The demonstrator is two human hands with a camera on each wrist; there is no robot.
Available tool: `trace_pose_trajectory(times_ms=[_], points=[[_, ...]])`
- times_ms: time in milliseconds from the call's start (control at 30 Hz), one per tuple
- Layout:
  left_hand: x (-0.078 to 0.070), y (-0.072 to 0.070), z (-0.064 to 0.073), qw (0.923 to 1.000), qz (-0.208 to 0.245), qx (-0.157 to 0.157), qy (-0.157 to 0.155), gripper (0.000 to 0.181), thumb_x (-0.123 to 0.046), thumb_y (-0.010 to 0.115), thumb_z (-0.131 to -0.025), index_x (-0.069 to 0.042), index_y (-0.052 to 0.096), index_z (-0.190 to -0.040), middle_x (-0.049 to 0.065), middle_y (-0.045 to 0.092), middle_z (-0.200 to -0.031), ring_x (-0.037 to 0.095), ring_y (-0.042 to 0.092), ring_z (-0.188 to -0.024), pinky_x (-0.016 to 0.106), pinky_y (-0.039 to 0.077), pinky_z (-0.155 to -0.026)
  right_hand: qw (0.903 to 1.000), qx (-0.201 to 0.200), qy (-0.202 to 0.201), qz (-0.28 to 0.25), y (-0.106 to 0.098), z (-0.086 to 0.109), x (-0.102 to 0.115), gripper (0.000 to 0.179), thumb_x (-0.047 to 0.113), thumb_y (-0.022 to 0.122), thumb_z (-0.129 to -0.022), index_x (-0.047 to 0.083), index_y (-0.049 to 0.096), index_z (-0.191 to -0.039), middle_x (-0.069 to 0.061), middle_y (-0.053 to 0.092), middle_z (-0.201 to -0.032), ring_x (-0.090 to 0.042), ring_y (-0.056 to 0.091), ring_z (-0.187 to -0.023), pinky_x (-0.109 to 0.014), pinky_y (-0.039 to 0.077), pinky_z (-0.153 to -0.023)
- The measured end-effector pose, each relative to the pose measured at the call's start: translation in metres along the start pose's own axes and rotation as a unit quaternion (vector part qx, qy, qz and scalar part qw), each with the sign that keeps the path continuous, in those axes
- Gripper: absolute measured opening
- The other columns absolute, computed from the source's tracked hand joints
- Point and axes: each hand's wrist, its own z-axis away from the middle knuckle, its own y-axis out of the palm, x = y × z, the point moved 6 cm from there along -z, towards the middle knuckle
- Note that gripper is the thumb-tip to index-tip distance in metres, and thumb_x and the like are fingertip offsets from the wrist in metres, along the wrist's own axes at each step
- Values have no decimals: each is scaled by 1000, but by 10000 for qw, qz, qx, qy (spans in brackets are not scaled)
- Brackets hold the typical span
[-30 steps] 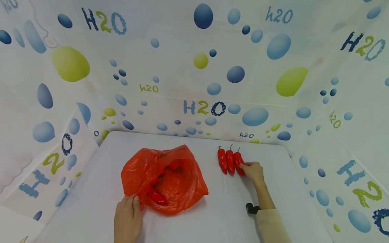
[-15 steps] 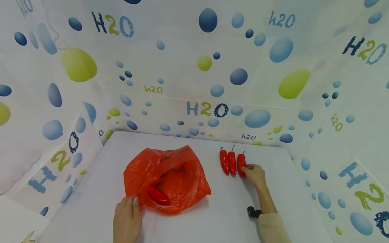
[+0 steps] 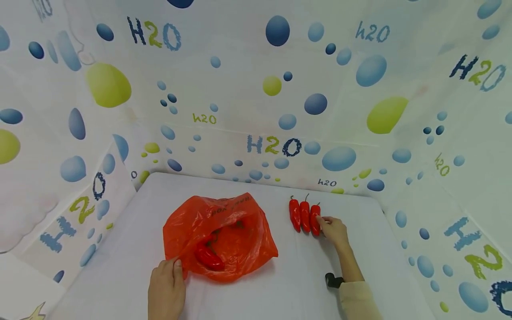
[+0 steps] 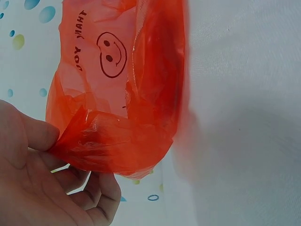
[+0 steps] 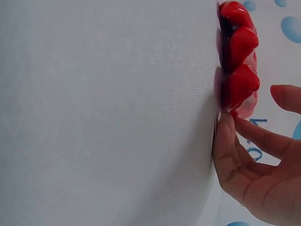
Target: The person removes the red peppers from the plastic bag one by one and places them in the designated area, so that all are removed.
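Observation:
A red plastic bag [image 3: 182, 226] lies with its mouth towards me, and a red chili pepper [image 3: 210, 258] with other green-stemmed peppers shows inside. My left hand [image 3: 167, 286] pinches the bag's near left edge between thumb and fingers; in the left wrist view the bag [image 4: 155, 66] carries a printed smiling face. Three red chili peppers lie side by side at the right, stems pointing away. My right hand [image 3: 335, 230] touches the side of the rightmost pepper [image 3: 314, 215]. In the right wrist view, fingertips meet that pepper [image 5: 242, 84], while the thumb [image 5: 286, 97] stands apart from it.
A white cloth covers the table [image 3: 296, 284]. Behind and on both sides hang white sheets [image 3: 224, 89] printed with coloured drops and "H2O". A black strap piece [image 3: 333, 280] sits at my right wrist.
The rightmost pepper has straightened and shifted left against the middle one, closing the gap seen half a second ago. My right hand has moved slightly left with it. The left hand keeps its pinch.

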Motion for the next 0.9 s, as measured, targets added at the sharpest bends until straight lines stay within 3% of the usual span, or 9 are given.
trace_pose_trajectory(times_ms=[100, 233, 400, 533, 667, 800, 900], points=[[0, 0, 0, 10000, -9, 40, -40, 39, -18, 43, -112, 11, 64, -126, 20, 63, -104, 37, 52, -97, 52, 45, -87, 10000, 15, 60, 4, -1, 2, 1, 60, 44, 56, -105, -8, 63, -134, -24, 72, -111, -34, 68, -95, -46, 59, -82], [1, 0, 0, 9999, 18, 88, -77, 40, -19, 42, -112, 11, 63, -127, 19, 62, -105, 37, 51, -97, 51, 44, -87, 9986, 35, 335, -402, -6, 9, 9, 63, 47, 54, -104, -5, 59, -140, -28, 63, -133, -43, 60, -117, -56, 53, -97], [2, 1, -2, 9999, 90, 126, -49, 40, -21, 42, -113, 10, 62, -128, 19, 61, -106, 36, 50, -99, 52, 45, -87, 9957, -124, 351, -850, -12, 22, 34, 60, 48, 57, -104, 3, 59, -143, -23, 59, -141, -41, 54, -128, -57, 50, -102], [-1, 1, -3, 9999, 108, 18, 54, 37, -18, 44, -112, 10, 64, -125, 20, 63, -107, 38, 52, -100, 55, 45, -89, 9896, -801, -93, -1189, -14, 40, 66, 46, 43, 61, -103, 7, 68, -132, -18, 67, -132, -36, 59, -123, -52, 53, -100], [-3, 1, -2, 9998, 118, -72, 123, 36, -17, 45, -111, 10, 65, -123, 21, 63, -108, 38, 53, -100, 55, 45, -88, 9741, -1378, -763, -1625, -8, 66, 98, 34, 38, 66, -103, 10, 76, -120, -12, 74, -118, -29, 66, -109, -39, 57, -90], [-4, -1, -1, 9996, 103, -179, 185, 34, -16, 46, -111, 10, 66, -121, 20, 63, -107, 38, 53, -99, 54, 45, -88, 9572, -1408, -1408, -2100, 2, 92, 124, 28, 37, 72, -100, 14, 78, -114, -4, 76, -106, -23, 67, -97, -25, 55, -78], [-5, 0, -1, 9995, 104, -206, 202, 33, -17, 46, -111, 9, 66, -121, 19, 63, -105, 38, 53, -98, 54, 46, -88, 9468, -1254, -1794, -2359, 10, 110, 140, 27, 38, 73, -99, 16, 78, -114, 0, 76, -102, -20, 69, -94, -23, 56, -77]])
